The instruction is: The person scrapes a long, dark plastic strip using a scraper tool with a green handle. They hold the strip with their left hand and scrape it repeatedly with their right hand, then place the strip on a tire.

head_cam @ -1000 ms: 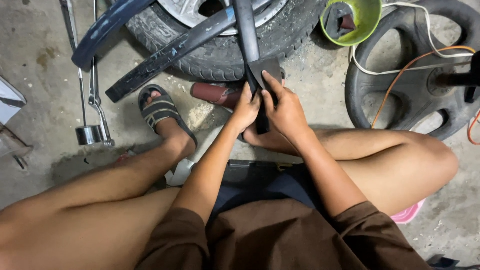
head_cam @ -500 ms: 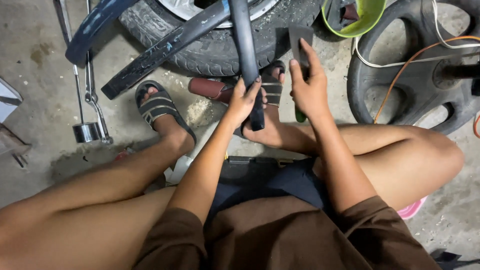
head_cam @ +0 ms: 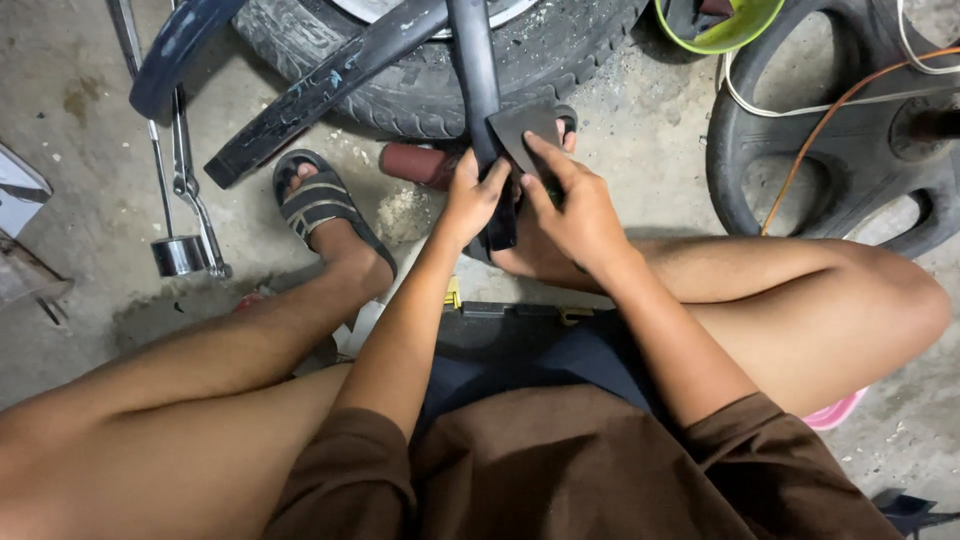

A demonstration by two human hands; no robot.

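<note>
I see a dark rubber strip (head_cam: 478, 90) running from the tire (head_cam: 440, 60) at the floor's far edge down toward me. My left hand (head_cam: 470, 200) is clenched around its lower end, fingers wrapped tight. My right hand (head_cam: 575, 205) presses a dark patch (head_cam: 520, 130) against the strip's side, fingers flat on it. To do this well, I judge the left grip should hold the strip steady while the right presses evenly across the patch. A maroon can (head_cam: 418, 163) lies just beside the strip; a wrench (head_cam: 190, 190) lies well apart, left.
</note>
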